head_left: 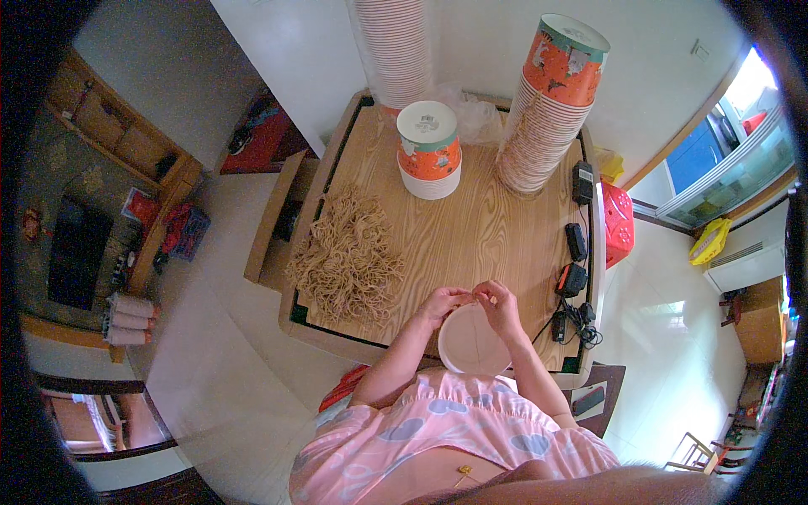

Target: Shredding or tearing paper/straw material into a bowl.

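Observation:
Close against my body, at the table's front edge, a white round paper tub [474, 343] has its open side toward me. A thin line runs down across its pale inside. At its far rim my left hand [447, 305] and my right hand [498, 308] meet, both with fingertips pinched together. Whatever small thing lies between the fingertips is too small to make out. Left of my hands lies a loose heap of tan cords [349, 257].
Upside-down tubs form a short stack [429, 151], a tall leaning stack [555, 97] with cords hanging along it, and a wrapped stack [391, 50] behind. Black power adapters [572, 279] with cables line the wooden table's [471, 227] right edge. A red stool [619, 223] stands beyond.

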Tool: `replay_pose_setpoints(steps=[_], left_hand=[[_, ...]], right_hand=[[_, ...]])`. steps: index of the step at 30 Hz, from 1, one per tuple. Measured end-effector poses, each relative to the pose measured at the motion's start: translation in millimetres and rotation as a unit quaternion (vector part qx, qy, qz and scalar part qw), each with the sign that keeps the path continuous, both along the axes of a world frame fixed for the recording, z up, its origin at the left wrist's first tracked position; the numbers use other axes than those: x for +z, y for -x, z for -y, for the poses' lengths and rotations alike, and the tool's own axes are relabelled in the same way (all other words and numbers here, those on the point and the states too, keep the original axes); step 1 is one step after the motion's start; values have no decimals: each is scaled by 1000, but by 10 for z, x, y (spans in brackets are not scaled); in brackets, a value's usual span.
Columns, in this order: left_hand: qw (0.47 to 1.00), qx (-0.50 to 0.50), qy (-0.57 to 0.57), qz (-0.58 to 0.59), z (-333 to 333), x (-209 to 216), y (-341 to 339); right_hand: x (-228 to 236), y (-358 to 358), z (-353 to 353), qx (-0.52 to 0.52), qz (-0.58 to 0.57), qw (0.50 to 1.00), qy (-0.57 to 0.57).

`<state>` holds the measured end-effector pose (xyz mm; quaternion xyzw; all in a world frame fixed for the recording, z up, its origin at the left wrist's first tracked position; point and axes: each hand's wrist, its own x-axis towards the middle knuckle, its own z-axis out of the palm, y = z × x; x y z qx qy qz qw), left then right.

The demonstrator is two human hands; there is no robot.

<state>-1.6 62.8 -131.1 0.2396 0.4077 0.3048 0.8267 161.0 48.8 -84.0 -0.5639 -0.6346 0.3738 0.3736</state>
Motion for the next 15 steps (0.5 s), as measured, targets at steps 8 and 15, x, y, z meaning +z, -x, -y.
replay_pose_setpoints(steps=[8,15], left_hand=[[987,80,-93,-103,53,16,-77],[986,86,-101,-101,62,47,-74]], right_hand=[[12,-34,-3,-27,-12,996,81],[103,-6,-3,-9,16,998,56]])
